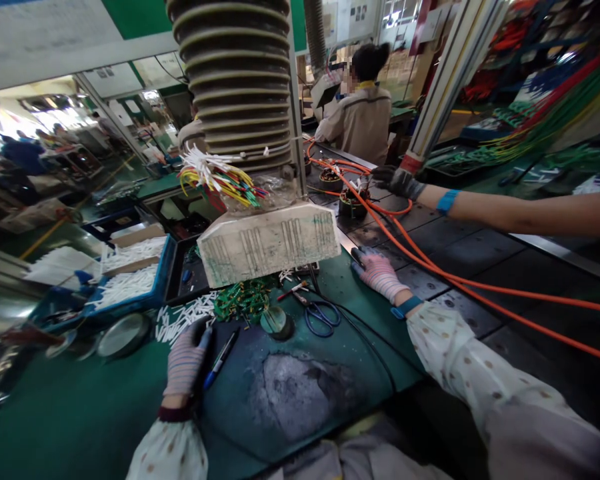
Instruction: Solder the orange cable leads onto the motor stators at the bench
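My left hand (186,360), in a striped knit glove, lies on the worn green mat (80,413) with its fingers stretched toward a scatter of white sleeve pieces (180,319); it holds nothing. A blue pen (220,360) lies just to its right. My right hand (379,271), gloved the same way, rests flat and open on the mat's right edge beside the dark conveyor (460,253). Between the hands lie blue-handled scissors (323,315), a round green cap (275,321) and a pile of green wire pieces (243,299).
A scuffed white block (270,243) stands ahead under a ribbed duct (237,80), with a bundle of coloured wires (220,177). A blue tray (166,267) of white sleeves sits left. Orange cable (480,288) crosses the conveyor. A co-worker's dark-gloved hand (397,181) reaches near a wound coil (353,203). Another person (363,117) sits behind.
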A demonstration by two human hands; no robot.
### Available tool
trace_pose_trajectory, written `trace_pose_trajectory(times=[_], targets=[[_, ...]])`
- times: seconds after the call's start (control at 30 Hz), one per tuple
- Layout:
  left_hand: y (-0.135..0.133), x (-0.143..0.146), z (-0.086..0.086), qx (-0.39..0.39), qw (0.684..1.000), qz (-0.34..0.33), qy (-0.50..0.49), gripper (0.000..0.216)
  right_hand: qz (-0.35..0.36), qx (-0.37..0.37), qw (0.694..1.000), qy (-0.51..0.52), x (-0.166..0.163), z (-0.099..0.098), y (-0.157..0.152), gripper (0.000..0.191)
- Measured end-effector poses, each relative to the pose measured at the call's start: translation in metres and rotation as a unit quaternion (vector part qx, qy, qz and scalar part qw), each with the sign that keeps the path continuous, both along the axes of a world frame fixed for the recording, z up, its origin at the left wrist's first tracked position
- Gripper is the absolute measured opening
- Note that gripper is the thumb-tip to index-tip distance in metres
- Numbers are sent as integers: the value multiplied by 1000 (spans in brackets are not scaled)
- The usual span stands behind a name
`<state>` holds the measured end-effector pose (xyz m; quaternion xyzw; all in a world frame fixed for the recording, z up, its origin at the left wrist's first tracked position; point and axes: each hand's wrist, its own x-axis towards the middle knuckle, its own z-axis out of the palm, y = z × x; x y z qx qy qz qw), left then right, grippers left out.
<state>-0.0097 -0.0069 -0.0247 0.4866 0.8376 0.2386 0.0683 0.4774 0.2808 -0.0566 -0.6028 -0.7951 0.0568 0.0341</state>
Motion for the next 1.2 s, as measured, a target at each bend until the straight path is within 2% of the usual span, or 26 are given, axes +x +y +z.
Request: trace_pose_trajectory(times=[0.37, 0.73, 1.2], targets=[[0, 5, 5, -1, 1000, 5, 5, 50, 1, 1, 1000, 2, 0, 1, 0, 64], [0, 1, 3, -10, 1000, 3, 7, 56, 5, -8, 1000, 1, 0, 2, 0, 65], [0, 1, 3, -4, 1000, 1, 4, 54, 5, 0, 1000, 8, 1, 2, 0, 64]])
